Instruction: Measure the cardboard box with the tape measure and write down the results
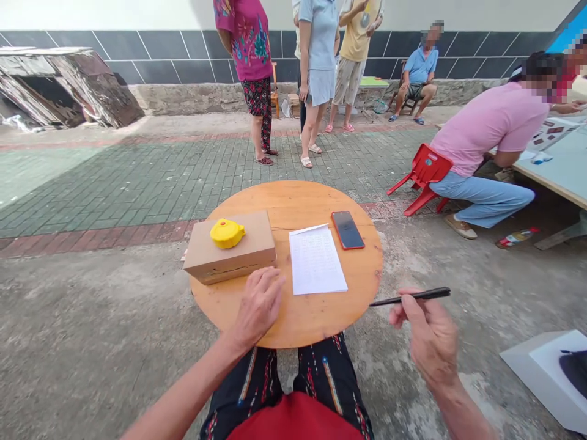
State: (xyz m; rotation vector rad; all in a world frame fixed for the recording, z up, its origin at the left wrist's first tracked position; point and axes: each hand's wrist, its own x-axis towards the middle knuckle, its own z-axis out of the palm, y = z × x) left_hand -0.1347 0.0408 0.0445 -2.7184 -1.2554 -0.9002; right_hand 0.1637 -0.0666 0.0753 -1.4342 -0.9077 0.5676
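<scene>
My right hand [428, 330] is held up to the right of the round table's edge, its fingers closed round a slim black pen [433, 294]. The pen is nearly level, its thin end towards the table. My left hand [259, 302] is over the near part of the wooden tabletop [316, 324], close to the front corner of a brown cardboard box [238, 253]. Its fingers are loosely bent, with nothing seen in them. On the box lies a yellow tape measure [227, 233]. White sheets of paper [317, 263] with faint writing lie between my hands.
A dark phone [348, 230] with a red edge lies beyond the paper. To the right, a person in pink sits on a red chair [426, 171] at another table [557, 171]. Several people stand or sit by the wall. A white box [550, 373] is at lower right.
</scene>
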